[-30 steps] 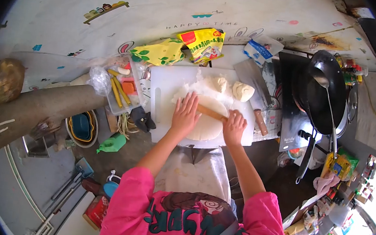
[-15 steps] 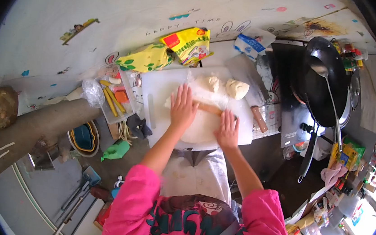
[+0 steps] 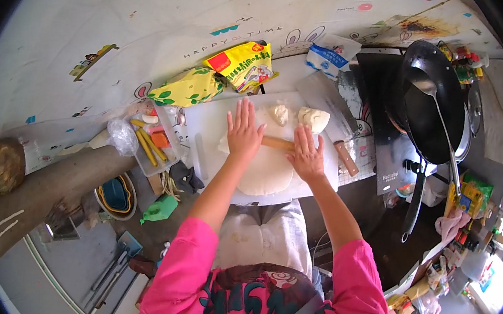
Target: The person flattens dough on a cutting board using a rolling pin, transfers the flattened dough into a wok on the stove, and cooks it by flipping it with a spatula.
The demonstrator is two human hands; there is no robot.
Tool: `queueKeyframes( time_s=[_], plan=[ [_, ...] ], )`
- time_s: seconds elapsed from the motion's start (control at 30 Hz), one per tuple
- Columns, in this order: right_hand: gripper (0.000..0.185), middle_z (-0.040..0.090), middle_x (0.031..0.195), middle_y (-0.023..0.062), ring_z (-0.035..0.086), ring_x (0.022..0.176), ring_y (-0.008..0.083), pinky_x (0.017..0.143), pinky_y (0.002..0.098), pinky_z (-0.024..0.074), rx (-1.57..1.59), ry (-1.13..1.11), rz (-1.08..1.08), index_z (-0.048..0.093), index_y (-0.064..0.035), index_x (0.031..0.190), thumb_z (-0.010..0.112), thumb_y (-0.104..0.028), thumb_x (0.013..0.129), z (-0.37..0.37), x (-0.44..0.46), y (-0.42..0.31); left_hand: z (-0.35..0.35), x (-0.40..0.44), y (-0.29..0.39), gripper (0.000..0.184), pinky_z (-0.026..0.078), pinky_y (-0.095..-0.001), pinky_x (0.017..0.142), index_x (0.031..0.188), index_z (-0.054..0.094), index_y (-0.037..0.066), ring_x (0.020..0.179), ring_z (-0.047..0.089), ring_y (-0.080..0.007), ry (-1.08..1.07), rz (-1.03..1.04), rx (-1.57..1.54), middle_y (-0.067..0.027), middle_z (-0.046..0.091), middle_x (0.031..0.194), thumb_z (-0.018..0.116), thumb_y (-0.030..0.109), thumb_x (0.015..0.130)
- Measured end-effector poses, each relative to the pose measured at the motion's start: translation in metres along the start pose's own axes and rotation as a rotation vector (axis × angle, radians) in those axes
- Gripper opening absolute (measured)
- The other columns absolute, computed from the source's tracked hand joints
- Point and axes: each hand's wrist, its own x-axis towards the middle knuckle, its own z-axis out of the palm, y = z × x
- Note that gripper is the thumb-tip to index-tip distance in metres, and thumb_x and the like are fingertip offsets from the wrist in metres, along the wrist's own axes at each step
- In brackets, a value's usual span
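Note:
A wooden rolling pin (image 3: 277,143) lies across a flat sheet of dough (image 3: 266,173) on the white cutting board (image 3: 197,152). My left hand (image 3: 244,133) lies flat over the pin's left end, fingers stretched out and pointing away from me. Over the right end rests my right hand (image 3: 307,155), its fingers extended and a little apart. Both palms hide the pin's ends. Just beyond the hands sit a small dough lump (image 3: 279,114) and a larger one (image 3: 314,119). To the right of the board is a cleaver (image 3: 330,104) with a wooden handle.
Behind the board stand a yellow bag (image 3: 242,65), a leafy yellow bag (image 3: 188,87) and a blue-white packet (image 3: 329,58). A plastic tray (image 3: 157,142) is at the left. On the right, a black wok (image 3: 434,114) holding a ladle sits on the stove.
The rolling pin and both hands have shifted slightly away from me over the dough. My right hand's fingers have straightened from their earlier bend. The camera view has turned a little.

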Motion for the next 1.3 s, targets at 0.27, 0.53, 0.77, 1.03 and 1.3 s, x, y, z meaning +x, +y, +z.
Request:
queueKeyframes(
  time_s=[0.27, 0.53, 0.77, 1.03, 1.3],
  plan=[
    [0.088, 0.014, 0.155, 0.0147, 0.011, 0.144, 0.0281, 0.114, 0.0520, 0.0117, 0.098, -0.169, -0.024, 0.021, 0.0007, 0.146, 0.052, -0.054, 0.084, 0.006, -0.066, -0.040, -0.006, -0.079, -0.013, 0.074, 0.013, -0.0497, 0.114, 0.145, 0.026, 0.003, 0.143, 0.016, -0.0252, -0.130, 0.102, 0.077, -0.0116, 0.020, 0.154, 0.058, 0.035, 0.086],
    [0.076, 0.018, 0.153, 0.0103, 0.016, 0.142, 0.0265, 0.110, 0.0560, 0.0190, 0.237, -0.026, 0.207, 0.029, -0.0030, 0.144, 0.056, -0.045, 0.086, -0.036, -0.072, -0.039, -0.023, -0.075, 0.017, 0.076, 0.013, -0.0524, 0.113, 0.145, 0.023, 0.004, 0.143, 0.016, -0.0268, -0.166, 0.140, 0.042, -0.0117, 0.017, 0.154, 0.060, 0.030, 0.085],
    [0.059, 0.025, 0.149, 0.0098, 0.018, 0.141, 0.0274, 0.108, 0.0577, 0.0204, 0.301, -0.043, 0.389, 0.045, -0.0070, 0.134, 0.060, -0.036, 0.085, -0.046, -0.133, 0.019, -0.042, -0.081, 0.084, 0.078, 0.009, -0.0542, 0.113, 0.146, 0.016, 0.001, 0.143, 0.013, -0.0302, -0.201, 0.270, -0.049, -0.0157, 0.013, 0.155, 0.057, 0.030, 0.087],
    [0.058, 0.029, 0.147, 0.0132, 0.025, 0.137, 0.0316, 0.107, 0.0560, 0.0209, 0.294, 0.331, 0.407, 0.049, -0.0046, 0.130, 0.065, -0.030, 0.080, -0.031, -0.196, 0.138, -0.031, -0.093, 0.219, 0.071, 0.012, -0.0560, 0.111, 0.146, 0.014, -0.002, 0.142, 0.014, -0.0367, -0.123, 0.360, -0.321, -0.0208, 0.014, 0.153, 0.050, 0.025, 0.090],
    [0.048, 0.048, 0.125, 0.0101, 0.044, 0.116, 0.0273, 0.095, 0.0446, 0.0335, 0.277, 0.454, 0.301, 0.056, -0.0043, 0.119, 0.067, -0.025, 0.076, -0.077, -0.241, 0.281, 0.060, -0.139, 0.359, 0.071, 0.021, -0.0517, 0.111, 0.144, 0.015, -0.005, 0.138, 0.020, -0.0416, -0.045, 0.392, -0.347, -0.0259, 0.018, 0.150, 0.051, 0.027, 0.091]
  ],
)
